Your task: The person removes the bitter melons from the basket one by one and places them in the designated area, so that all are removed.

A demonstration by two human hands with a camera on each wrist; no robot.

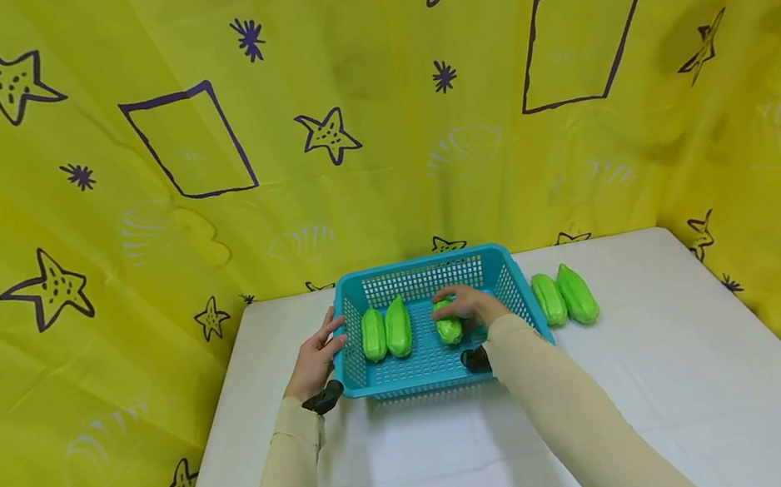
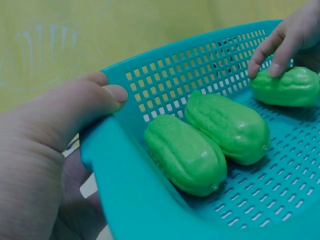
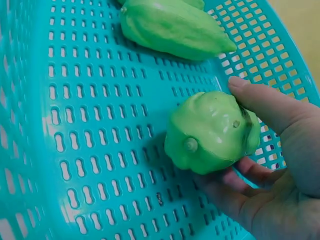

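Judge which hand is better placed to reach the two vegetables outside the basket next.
Right, most likely: the right hand is nearer the two outside vegetables, though it holds another vegetable inside the basket. The left hand grips the opposite side.

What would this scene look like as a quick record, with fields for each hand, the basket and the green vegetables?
Left hand: grips the left rim of the turquoise, rectangular, perforated plastic basket
Right hand: holds a glossy green, elongated, ridged vegetable inside the basket
Also in basket: two similar vegetables, side by side near its left wall
Outside basket: two more to its right, on the white tabletop
Vegetable count: five
Backdrop: yellow curtain with dark stars
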